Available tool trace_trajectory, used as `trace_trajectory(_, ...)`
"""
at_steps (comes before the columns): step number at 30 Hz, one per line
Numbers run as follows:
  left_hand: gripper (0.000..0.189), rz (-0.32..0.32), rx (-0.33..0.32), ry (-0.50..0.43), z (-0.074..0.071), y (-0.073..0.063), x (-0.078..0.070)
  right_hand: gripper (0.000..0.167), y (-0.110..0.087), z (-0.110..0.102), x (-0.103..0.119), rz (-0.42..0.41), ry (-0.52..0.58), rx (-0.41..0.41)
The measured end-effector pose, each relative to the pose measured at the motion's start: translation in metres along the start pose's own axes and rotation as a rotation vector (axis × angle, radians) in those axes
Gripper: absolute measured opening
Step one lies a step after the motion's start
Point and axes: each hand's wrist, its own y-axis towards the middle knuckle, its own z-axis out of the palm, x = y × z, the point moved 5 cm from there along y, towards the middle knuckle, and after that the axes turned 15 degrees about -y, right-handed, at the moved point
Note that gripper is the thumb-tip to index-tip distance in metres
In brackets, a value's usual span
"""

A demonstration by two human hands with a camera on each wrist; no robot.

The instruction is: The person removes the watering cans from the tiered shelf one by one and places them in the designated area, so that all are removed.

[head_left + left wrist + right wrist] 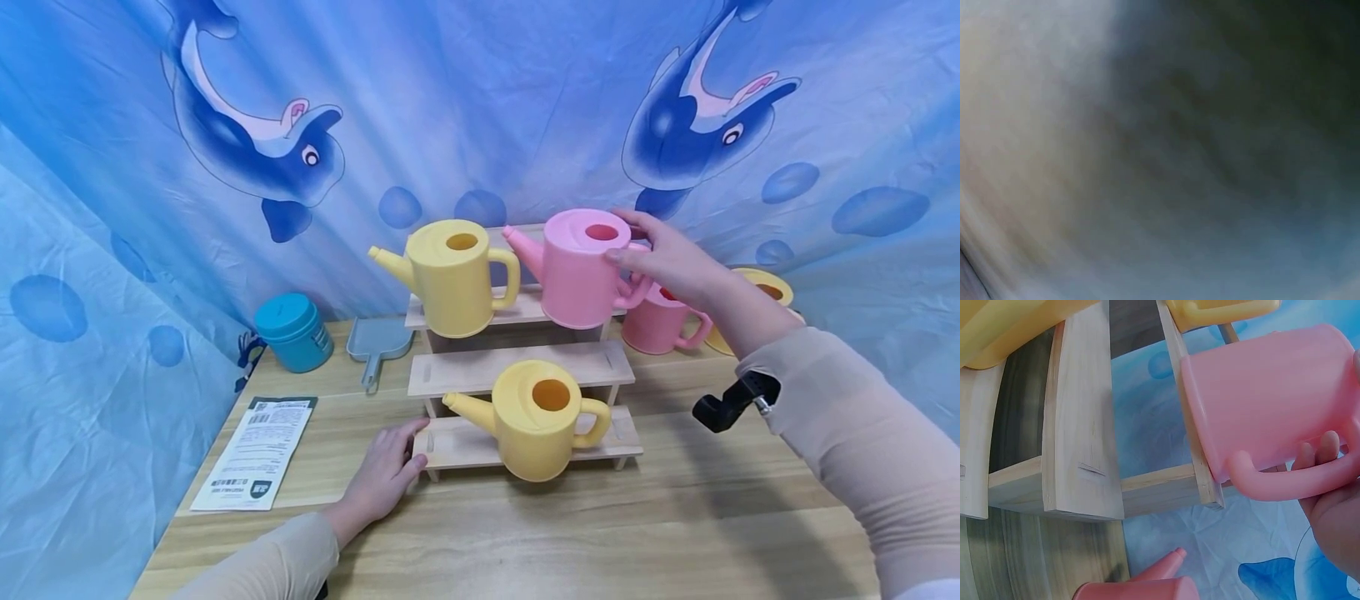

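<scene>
My right hand (667, 254) holds a pink watering can (577, 283) by its upper body near the handle. In the right wrist view, the can's base (1200, 419) meets the top shelf of a wooden three-step stand (1082, 425). Beside it on the top step, spout to the left, stands a yellow watering can (453, 287). Another yellow watering can (536, 429) stands on the bottom step. My left hand (382, 471) lies on the table, thumb and forefinger touching the bottom step's left end. The left wrist view is too blurred to read.
Behind the stand's right side are a second pink watering can (656, 325) and a partly hidden yellow one (768, 283). At left are a teal tub (292, 333), a grey-blue dustpan (378, 337) and a printed packet (255, 454). A blue dolphin curtain (480, 100) hangs behind.
</scene>
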Motion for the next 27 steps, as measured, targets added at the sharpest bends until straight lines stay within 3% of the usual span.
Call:
trace_trajectory(12, 0.047, 0.005, -0.009, 0.009, -0.001, 0.001, -0.001, 0.075, -0.011, -0.009, -0.009, 0.02, -0.004, -0.035)
trace_trajectory(27, 0.048, -0.015, -0.002, -0.003, -0.001, -0.002, -0.001, 0.07, -0.032, -0.024, -0.035, 0.064, 0.011, -0.086)
